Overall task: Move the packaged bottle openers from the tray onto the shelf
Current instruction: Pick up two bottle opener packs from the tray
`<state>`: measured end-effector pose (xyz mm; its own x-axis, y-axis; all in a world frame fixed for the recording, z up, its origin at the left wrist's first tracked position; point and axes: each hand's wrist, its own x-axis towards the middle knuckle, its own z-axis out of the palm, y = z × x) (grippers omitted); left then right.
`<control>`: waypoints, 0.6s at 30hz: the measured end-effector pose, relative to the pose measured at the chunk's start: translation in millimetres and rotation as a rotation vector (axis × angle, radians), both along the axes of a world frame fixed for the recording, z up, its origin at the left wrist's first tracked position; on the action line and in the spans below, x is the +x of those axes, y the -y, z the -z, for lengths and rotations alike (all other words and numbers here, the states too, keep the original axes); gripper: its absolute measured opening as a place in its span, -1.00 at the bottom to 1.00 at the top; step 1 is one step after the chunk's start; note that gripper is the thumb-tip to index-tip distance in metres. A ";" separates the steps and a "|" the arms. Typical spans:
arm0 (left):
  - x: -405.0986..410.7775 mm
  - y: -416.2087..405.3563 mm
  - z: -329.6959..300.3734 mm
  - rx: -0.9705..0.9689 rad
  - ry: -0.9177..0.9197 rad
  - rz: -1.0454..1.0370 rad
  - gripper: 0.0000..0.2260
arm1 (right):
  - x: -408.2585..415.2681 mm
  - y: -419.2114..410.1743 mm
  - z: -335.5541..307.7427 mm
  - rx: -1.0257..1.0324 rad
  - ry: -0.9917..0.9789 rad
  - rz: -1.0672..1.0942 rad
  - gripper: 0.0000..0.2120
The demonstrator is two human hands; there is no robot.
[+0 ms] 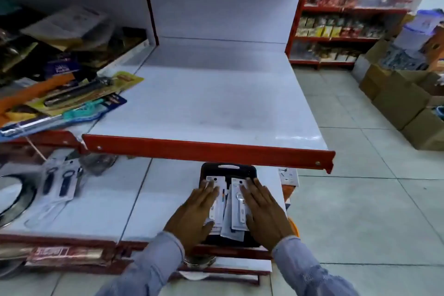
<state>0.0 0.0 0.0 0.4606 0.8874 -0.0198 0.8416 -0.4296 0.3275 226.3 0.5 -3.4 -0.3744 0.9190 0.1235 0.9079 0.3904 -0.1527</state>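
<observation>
- Black plastic is what the tray (228, 168) is made of; in the head view it is seen lying on the lower white shelf (101, 202), near that shelf's right end and reaching its red front edge, its moulded handle slot turned toward the back.
- White carded packs of bottle openers (236, 202) are seen spread in a loose, overlapping pile across the tray, a metal opener showing through the clear front of one pack.
- Both hands are laid flat on the pile, fingers extended and only slightly spread: the left hand (195, 209) is pressed on the packs toward the tray's left edge, the right hand (263, 211) on those toward its right edge. Nothing is pinched or lifted by either.
- Each pack is judged light, thin and fairly stiff, with a glossy face likely to slide on its neighbours; a hold along the long card edges, with several squared together, would be surest.
- An upper shelf (216, 108), smooth white with a red lip, is seen bare above the tray, well apart from the packs.
- Two similar opener packs (60, 182) are seen lying on the lower shelf toward its left end.
- Assorted carded utensils (72, 98) are heaped on the neighbouring shelf at upper left.
</observation>
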 end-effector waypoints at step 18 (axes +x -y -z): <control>30.1 -127.0 27.1 -0.208 -0.412 0.148 0.14 | -25.9 -114.8 13.5 -0.420 0.419 -0.032 0.03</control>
